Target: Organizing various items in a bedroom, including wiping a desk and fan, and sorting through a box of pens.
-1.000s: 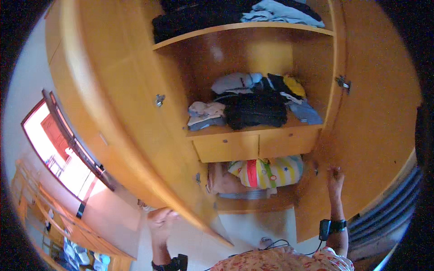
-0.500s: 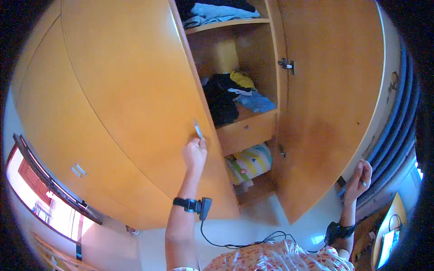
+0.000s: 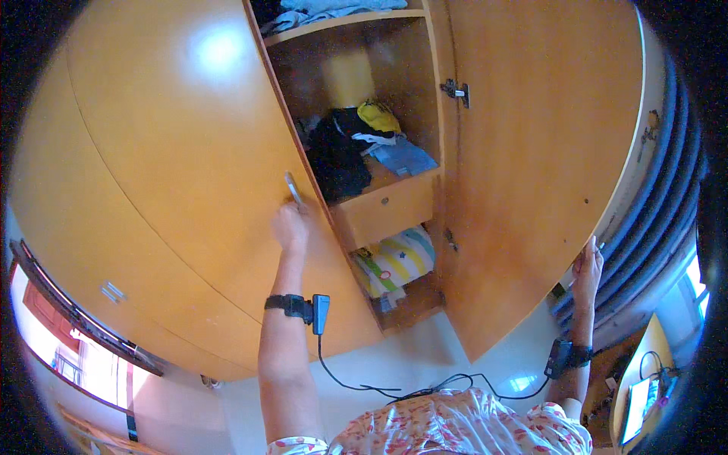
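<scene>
Left hand (image 3: 291,226) and right hand (image 3: 587,269) are well apart, each at its own door of a cupboard. Handling the pair of doors looks to be the step in hand. The left door (image 3: 201,171) shows its outer face and stands partly across the cupboard; its handle (image 3: 291,183) runs up from the left hand, whose fingers are at the lower end. The right door (image 3: 538,167) stands wide, inner face showing, and the right hand is at its outer edge, with a small pale piece (image 3: 601,247) just beside the fingers. How firmly either hand is closed, I cannot tell: the left is slightly blurred and the right's fingers are partly hidden. Any swing of the doors would, I judge, call for a sure hold on each and fingers kept off the edges.

Between the doors, black clothes (image 3: 332,161), a yellow cloth (image 3: 378,117) and a blue cloth (image 3: 406,157) lie on a shelf, beyond the left hand. Below are a drawer (image 3: 394,212) and a striped bundle (image 3: 406,259); above, pale blue clothes (image 3: 337,14) lie on the upper shelf. Further out, a dark blue curtain (image 3: 654,216) hangs behind the right door, and a lit screen (image 3: 635,409) stands at the lower right.
</scene>
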Motion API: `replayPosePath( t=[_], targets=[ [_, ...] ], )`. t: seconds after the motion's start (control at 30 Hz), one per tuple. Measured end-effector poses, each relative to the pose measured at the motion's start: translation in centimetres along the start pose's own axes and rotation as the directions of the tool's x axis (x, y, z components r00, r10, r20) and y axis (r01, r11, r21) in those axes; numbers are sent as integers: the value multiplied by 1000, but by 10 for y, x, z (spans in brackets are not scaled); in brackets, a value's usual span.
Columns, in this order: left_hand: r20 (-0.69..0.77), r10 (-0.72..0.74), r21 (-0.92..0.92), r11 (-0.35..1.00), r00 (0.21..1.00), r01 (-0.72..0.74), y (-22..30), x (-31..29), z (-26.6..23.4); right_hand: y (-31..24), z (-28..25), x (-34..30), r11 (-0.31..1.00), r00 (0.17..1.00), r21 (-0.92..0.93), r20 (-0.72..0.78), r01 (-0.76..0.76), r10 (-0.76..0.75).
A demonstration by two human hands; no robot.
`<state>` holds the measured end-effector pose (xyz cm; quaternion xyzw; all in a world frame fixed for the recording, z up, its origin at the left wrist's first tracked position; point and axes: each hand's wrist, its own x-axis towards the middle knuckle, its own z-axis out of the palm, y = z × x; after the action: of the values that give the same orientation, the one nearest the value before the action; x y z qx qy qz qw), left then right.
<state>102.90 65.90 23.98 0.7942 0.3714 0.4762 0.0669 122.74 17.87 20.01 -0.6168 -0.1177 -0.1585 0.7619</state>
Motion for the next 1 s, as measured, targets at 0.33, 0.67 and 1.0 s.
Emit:
replayPosePath(
  t=[0.33, 0.67, 1.0],
  targets=[
    [37, 29, -152, 988, 999, -23, -27, 14, 17, 1, -7, -7, 982, 950, 171, 311, -86, 29],
    [11, 142, 48, 989, 990, -142, 4, 12, -6, -34, 111, -56, 894, 631, -16, 714, 447, -303],
    [104, 28, 102, 994, 994, -39, 24, 11, -20, -15, 299, -90, 684, 376, 59, 800, 727, -468]
  ],
)
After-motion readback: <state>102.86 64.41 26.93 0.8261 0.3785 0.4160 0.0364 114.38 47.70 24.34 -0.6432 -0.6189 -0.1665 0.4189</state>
